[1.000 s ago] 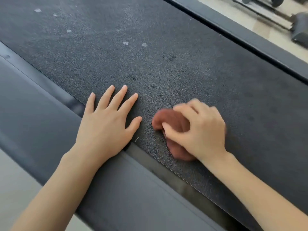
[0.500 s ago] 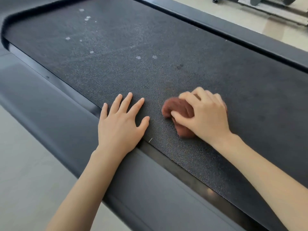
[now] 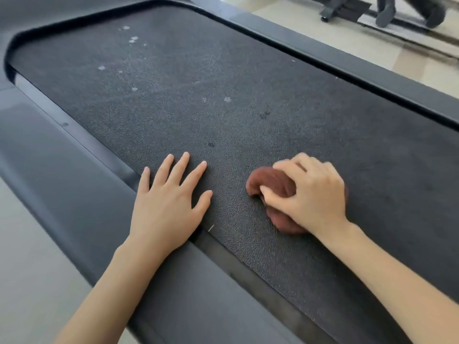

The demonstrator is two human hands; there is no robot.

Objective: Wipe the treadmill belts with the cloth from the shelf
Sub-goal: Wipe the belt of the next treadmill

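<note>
Brown cloth [image 3: 272, 184] in right hand [image 3: 314, 194] on belt [image 3: 223, 70]

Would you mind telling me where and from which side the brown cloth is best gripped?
Take the cloth by its bunched top, from above: it lies in a rounded wad on the belt, with no free edge showing. The right hand grips it just so.

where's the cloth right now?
Head view: the cloth is bunched on the belt under the right hand, right of centre. The left hand lies flat beside it at the belt's near edge.
</note>
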